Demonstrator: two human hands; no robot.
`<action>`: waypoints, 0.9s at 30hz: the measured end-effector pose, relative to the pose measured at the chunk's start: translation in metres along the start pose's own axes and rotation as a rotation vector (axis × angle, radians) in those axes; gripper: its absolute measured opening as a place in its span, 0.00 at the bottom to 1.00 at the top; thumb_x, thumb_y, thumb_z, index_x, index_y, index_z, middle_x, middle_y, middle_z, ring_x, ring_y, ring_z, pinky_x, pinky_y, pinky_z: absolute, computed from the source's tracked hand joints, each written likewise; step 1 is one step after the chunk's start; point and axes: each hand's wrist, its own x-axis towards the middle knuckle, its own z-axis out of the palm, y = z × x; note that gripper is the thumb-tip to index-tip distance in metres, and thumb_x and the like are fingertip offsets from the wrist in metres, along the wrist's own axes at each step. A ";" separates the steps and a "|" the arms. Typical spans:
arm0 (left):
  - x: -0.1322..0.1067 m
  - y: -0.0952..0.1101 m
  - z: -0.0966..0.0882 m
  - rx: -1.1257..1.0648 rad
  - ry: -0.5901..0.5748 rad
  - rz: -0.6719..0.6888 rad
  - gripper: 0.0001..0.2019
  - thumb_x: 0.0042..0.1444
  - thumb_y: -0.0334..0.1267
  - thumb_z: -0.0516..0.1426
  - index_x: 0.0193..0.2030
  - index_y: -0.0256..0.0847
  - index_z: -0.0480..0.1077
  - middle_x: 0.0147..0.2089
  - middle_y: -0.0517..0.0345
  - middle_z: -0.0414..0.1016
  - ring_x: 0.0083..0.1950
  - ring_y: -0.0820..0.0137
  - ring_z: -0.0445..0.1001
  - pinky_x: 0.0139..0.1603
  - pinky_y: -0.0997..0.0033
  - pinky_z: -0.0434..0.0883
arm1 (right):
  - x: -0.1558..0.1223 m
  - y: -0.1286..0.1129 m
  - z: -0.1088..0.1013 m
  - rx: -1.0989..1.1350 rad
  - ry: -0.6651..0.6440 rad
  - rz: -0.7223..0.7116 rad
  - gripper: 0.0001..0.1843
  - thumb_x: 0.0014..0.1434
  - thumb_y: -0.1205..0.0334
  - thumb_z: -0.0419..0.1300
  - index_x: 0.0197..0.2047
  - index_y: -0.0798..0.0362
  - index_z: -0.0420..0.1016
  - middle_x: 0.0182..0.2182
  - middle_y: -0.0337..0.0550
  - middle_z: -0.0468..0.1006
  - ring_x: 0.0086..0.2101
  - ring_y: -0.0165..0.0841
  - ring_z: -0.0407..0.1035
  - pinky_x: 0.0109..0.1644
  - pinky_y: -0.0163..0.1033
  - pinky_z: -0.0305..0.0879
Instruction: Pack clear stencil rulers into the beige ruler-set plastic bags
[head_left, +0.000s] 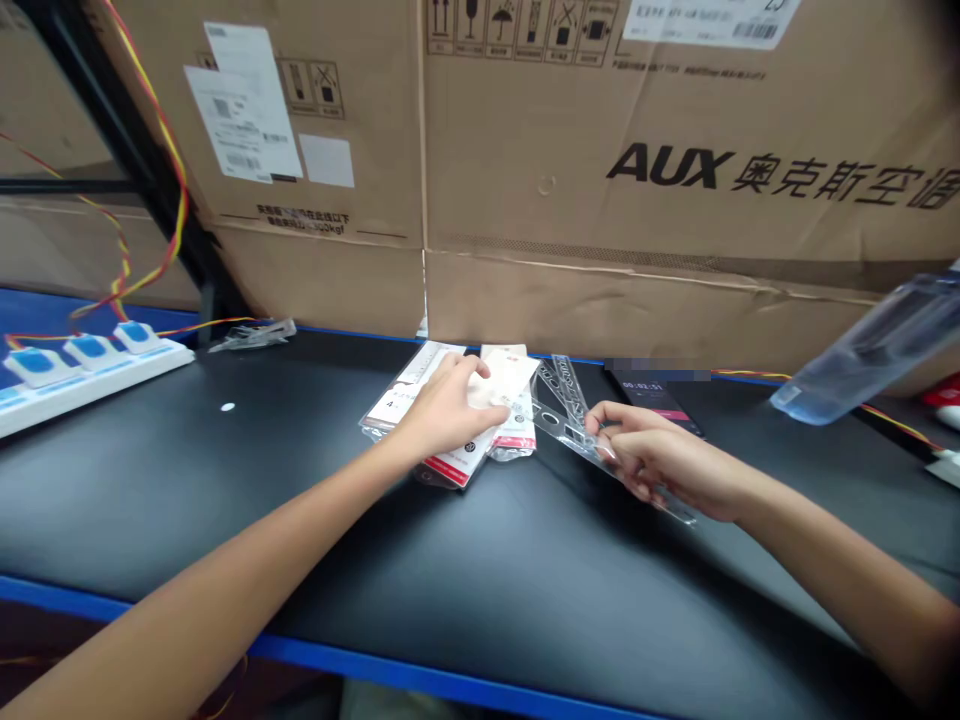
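Holding a clear plastic ruler [577,435] in the right hand [664,455], the person keeps the fingers curled and nearly closed, with thumb and fingers pinching its edge; this firm pinch seems a good way to control such a thin, slippery piece, since no long part of it hangs loose from the hand; the ruler slants over the tabletop [480,565], and its far end points toward the packets; the left hand [450,410] lies palm down and half open on white retail packets [510,395] in clear plastic sleeves; its fingers touch the pale card, but I cannot tell if the hand really grips them or only presses on them; the packets overlap a little, and a red-edged card [450,470] shows under the palm; a black smartphone [656,405] with a lit screen lies just beside the right hand; farther left is a white power strip [90,352] with blue switches, near a red and yellow wire [169,180]; a clear bluish plastic object [870,350] comes into view at the right; behind the tabletop stand large cardboard boxes [667,170] printed with AUX
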 end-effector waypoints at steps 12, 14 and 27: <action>0.000 0.004 -0.005 0.070 0.070 -0.028 0.16 0.52 0.48 0.59 0.45 0.44 0.68 0.53 0.52 0.71 0.53 0.57 0.73 0.53 0.59 0.71 | -0.002 -0.006 -0.015 -0.212 -0.075 -0.116 0.15 0.54 0.63 0.56 0.47 0.47 0.67 0.30 0.35 0.68 0.21 0.25 0.62 0.21 0.31 0.54; 0.000 0.004 -0.005 0.083 0.082 -0.023 0.16 0.52 0.48 0.59 0.45 0.44 0.67 0.52 0.52 0.71 0.53 0.57 0.73 0.54 0.58 0.70 | -0.003 -0.007 -0.012 -0.310 -0.083 -0.183 0.15 0.61 0.57 0.55 0.52 0.47 0.67 0.33 0.37 0.70 0.22 0.26 0.61 0.23 0.32 0.57; 0.000 0.001 -0.002 0.126 0.112 0.038 0.16 0.53 0.48 0.59 0.45 0.43 0.68 0.51 0.53 0.71 0.51 0.58 0.73 0.51 0.59 0.70 | -0.007 -0.004 0.003 -0.280 -0.008 -0.272 0.13 0.66 0.50 0.56 0.43 0.50 0.71 0.29 0.41 0.78 0.26 0.32 0.73 0.24 0.33 0.66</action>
